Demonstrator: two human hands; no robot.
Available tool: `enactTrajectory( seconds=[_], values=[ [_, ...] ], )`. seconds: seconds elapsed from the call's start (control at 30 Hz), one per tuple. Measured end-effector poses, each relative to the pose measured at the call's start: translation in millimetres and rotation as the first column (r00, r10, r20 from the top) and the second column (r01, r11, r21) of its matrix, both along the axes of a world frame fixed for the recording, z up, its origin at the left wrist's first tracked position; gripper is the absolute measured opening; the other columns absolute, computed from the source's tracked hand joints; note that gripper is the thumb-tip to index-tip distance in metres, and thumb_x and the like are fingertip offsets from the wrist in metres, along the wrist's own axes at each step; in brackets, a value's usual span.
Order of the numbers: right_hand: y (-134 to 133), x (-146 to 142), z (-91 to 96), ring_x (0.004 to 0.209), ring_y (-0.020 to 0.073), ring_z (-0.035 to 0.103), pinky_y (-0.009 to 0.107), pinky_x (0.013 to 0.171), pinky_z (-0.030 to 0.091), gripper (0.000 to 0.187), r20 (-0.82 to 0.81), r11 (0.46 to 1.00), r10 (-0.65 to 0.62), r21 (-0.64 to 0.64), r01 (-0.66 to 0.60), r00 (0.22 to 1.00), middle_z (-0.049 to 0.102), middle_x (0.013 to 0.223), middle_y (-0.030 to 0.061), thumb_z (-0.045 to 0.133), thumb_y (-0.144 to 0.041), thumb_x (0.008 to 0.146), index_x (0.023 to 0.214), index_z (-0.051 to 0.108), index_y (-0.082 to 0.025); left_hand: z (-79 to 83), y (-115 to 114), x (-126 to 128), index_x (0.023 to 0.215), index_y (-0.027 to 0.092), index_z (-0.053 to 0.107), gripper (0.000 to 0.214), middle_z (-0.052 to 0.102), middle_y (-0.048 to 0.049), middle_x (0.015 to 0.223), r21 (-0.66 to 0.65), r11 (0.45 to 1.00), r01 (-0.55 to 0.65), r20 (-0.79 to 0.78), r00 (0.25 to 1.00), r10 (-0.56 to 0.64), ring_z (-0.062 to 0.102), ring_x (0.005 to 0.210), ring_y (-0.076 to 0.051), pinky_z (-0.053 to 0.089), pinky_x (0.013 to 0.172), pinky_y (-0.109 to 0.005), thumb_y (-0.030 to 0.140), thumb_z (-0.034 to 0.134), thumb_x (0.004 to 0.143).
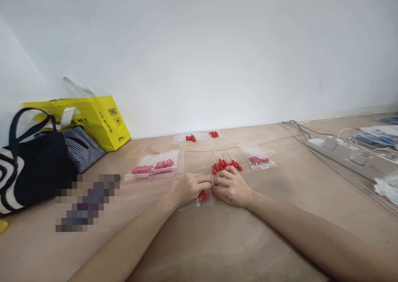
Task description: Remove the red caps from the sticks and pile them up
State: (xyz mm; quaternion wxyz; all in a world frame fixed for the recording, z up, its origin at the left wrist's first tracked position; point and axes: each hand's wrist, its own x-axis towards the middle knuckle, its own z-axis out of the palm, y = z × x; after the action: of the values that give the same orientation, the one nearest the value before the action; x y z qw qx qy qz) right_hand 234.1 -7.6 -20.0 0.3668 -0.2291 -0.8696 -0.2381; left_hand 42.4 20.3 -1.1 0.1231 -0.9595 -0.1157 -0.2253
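My left hand (pixel 193 189) is closed over a small clear plastic bag (pixel 190 205) with red-tipped pieces (pixel 202 196) inside. The bag lies on the table, partly hidden under the hand. My right hand (pixel 232 187) meets it at the bag's right side, fingers curled and pinched together; what they hold is hidden. Just beyond the right hand, several white sticks with red tips (pixel 221 164) lie fanned out, tips towards me.
Filled clear bags (pixel 155 168) are stacked to the left, another bag (pixel 257 157) lies right, and one (pixel 202 137) rests by the wall. A black bag (pixel 37 170) and yellow bag (pixel 108 122) stand left. A power strip (pixel 348 155) with cables lies right.
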Motion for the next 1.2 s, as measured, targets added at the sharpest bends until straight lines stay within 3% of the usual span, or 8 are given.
enactTrajectory(
  seconds=[0.2,0.43,0.63,0.73,0.8,0.9,1.0,1.2],
  values=[
    [6.0,0.1,-3.4,0.071,0.0112,0.039,0.033,0.075,0.023,0.027,0.130,1.000,0.013,0.010,-0.015,0.991,0.051,0.061,-0.0024,0.039,-0.012,0.085,0.062,0.053,-0.019,6.0,-2.3,0.6,0.079,0.014,0.055,0.028,0.061,-0.0044,0.082,-0.074,0.996,-0.049,-0.126,0.991,0.039,0.053,0.074,-0.012,0.040,0.064,-0.023,0.011,0.028,0.088],
    [8.2,0.0,-2.4,0.076,0.0126,0.040,0.035,0.078,0.023,0.028,0.296,0.991,0.030,-0.136,0.011,0.955,0.049,0.065,-0.0014,0.036,-0.012,0.086,0.066,0.053,-0.020,14.4,-3.5,1.2,0.070,0.014,0.052,0.028,0.057,-0.0020,0.070,-0.076,0.996,-0.036,-0.210,0.977,0.020,0.049,0.065,-0.012,0.037,0.059,-0.023,0.008,0.029,0.086],
    [8.7,2.3,-1.9,0.080,0.0129,0.042,0.033,0.078,0.025,0.024,0.320,0.988,0.061,-0.156,-0.010,0.945,0.054,0.071,-0.0006,0.037,-0.014,0.086,0.070,0.054,-0.020,19.9,-4.5,-1.4,0.079,0.015,0.056,0.027,0.061,-0.0022,0.078,-0.103,0.993,-0.057,-0.196,0.980,0.036,0.053,0.070,-0.011,0.040,0.061,-0.022,0.008,0.031,0.086],
    [5.5,6.7,2.2,0.082,0.0139,0.042,0.033,0.077,0.026,0.021,0.260,0.977,0.056,-0.215,0.001,0.964,0.056,0.074,0.0011,0.039,-0.015,0.085,0.073,0.056,-0.018,18.3,-8.9,-6.6,0.089,0.017,0.057,0.022,0.060,-0.0040,0.097,-0.207,0.972,-0.107,-0.118,0.990,0.084,0.055,0.086,-0.013,0.043,0.075,-0.024,0.015,0.035,0.087],
    [2.0,10.8,5.7,0.083,0.0145,0.044,0.032,0.075,0.027,0.015,0.191,0.949,0.058,-0.316,0.005,0.980,0.058,0.079,0.0018,0.044,-0.018,0.082,0.076,0.058,-0.018,15.8,-16.2,-14.6,0.102,0.018,0.054,0.022,0.056,-0.0059,0.109,-0.325,0.928,-0.180,-0.064,0.984,0.169,0.051,0.099,-0.016,0.041,0.086,-0.029,0.024,0.040,0.087],
    [-2.7,14.9,8.8,0.081,0.0140,0.045,0.031,0.073,0.028,0.012,0.091,0.870,0.046,-0.494,0.005,0.995,0.058,0.083,0.0008,0.053,-0.022,0.075,0.084,0.061,-0.020,11.9,-31.4,-30.9,0.121,0.020,0.041,0.039,0.048,-0.0080,0.123,-0.467,0.834,-0.295,-0.072,0.952,0.297,0.041,0.116,-0.020,0.035,0.097,-0.038,0.033,0.044,0.084],
    [-4.3,12.4,7.2,0.075,0.0131,0.046,0.030,0.070,0.028,0.013,0.013,0.793,-0.043,-0.608,0.042,0.999,0.058,0.077,-0.0006,0.052,-0.024,0.077,0.083,0.064,-0.023,8.8,-43.6,-42.5,0.131,0.023,0.027,0.052,0.037,-0.0081,0.134,-0.556,0.757,-0.343,-0.128,0.935,0.329,0.033,0.122,-0.022,0.031,0.100,-0.043,0.036,0.045,0.083],
    [-2.9,-1.8,-4.3,0.072,0.0126,0.050,0.029,0.070,0.028,0.012,-0.097,0.700,-0.248,-0.706,0.109,0.964,0.060,0.068,-0.0028,0.056,-0.024,0.075,0.077,0.068,-0.028,4.3,-44.5,-37.8,0.134,0.021,0.020,0.054,0.029,-0.0080,0.138,-0.611,0.717,-0.336,-0.175,0.940,0.292,0.030,0.125,-0.021,0.029,0.101,-0.043,0.033,0.039,0.086]
  ],
)
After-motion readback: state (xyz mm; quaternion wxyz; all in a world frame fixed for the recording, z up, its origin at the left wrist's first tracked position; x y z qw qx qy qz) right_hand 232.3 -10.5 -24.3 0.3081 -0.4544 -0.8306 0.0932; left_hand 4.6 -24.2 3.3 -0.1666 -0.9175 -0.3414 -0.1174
